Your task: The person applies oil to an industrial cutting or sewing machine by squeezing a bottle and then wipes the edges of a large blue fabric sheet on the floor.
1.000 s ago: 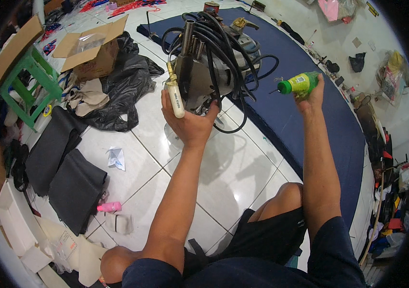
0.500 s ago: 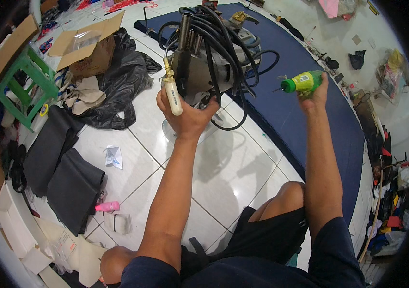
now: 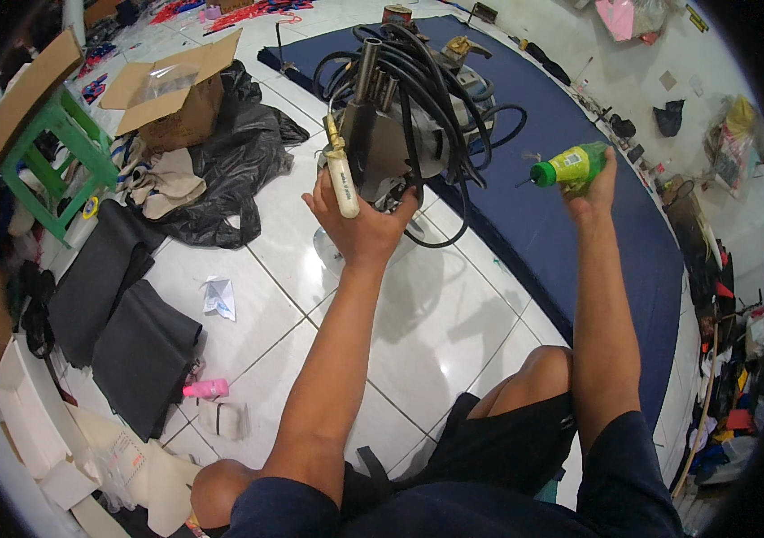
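A metal machine stands upright before me, with upright tubes, a cream-coloured handle and a black cable looped over it. My left hand is closed around its lower near side, thumb on the right, fingers partly hidden behind the handle. Out to the right, my right hand grips a green plastic bottle with a yellow label. The bottle lies almost level, its green cap and thin dark nozzle pointing left toward the machine, with a gap between them.
A dark blue padded mat covers the tiled floor to the right. At left are an opened cardboard box, a black plastic bag, a green stool, folded black fabric and a pink bottle. Clutter lines the right wall.
The whole view has shifted slightly, so most things sit a little lower and further right. Both hands keep their holds, and the bottle stays nearly level.
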The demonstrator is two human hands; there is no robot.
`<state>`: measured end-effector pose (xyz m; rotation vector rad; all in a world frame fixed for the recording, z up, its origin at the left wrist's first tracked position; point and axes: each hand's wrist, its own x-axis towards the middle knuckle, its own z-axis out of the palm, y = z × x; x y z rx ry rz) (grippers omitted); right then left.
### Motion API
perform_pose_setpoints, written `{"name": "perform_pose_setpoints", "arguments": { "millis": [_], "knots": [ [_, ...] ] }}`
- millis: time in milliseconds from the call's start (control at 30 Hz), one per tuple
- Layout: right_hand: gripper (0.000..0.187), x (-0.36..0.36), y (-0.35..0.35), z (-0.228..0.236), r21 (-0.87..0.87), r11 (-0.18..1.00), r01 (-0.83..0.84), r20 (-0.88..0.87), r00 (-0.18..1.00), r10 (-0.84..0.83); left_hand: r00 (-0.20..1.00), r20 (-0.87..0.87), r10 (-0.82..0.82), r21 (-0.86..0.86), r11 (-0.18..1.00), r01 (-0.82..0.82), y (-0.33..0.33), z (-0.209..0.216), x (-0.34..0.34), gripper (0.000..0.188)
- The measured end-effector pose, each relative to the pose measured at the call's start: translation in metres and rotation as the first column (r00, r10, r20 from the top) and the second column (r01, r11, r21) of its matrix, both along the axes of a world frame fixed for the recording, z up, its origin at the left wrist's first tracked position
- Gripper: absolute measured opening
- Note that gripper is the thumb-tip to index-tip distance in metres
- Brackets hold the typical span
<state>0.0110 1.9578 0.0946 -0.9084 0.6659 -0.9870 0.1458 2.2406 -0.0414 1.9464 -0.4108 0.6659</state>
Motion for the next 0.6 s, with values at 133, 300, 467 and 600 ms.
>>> {"name": "perform_pose_setpoints", "arguments": {
  "millis": [133, 300, 467, 600],
  "knots": [
    [0.051, -0.002, -0.005, 0.001, -0.006, 1.000, -0.011, 0.020, 1.000, 0.011, 1.000, -0.012, 0.001, 0.045, 0.999, 0.000, -0.003, -0.002, -0.006, 0.110],
    [0.053, 0.001, -0.004, -0.001, 0.011, 1.000, -0.017, 0.050, 0.999, 0.017, 0.986, 0.138, -0.094, -0.112, 0.988, 0.109, 0.009, -0.018, -0.001, 0.100],
    [0.054, 0.001, -0.011, -0.003, 0.029, 0.998, -0.048, 0.051, 0.998, 0.047, 0.984, 0.172, 0.054, 0.058, 0.996, -0.065, 0.010, -0.038, -0.014, 0.053],
    [0.055, 0.002, -0.011, -0.004, 0.003, 0.999, -0.046, 0.047, 0.998, 0.046, 0.978, 0.205, 0.035, 0.117, 0.991, -0.060, 0.009, -0.039, -0.014, 0.029]
  ]
}}
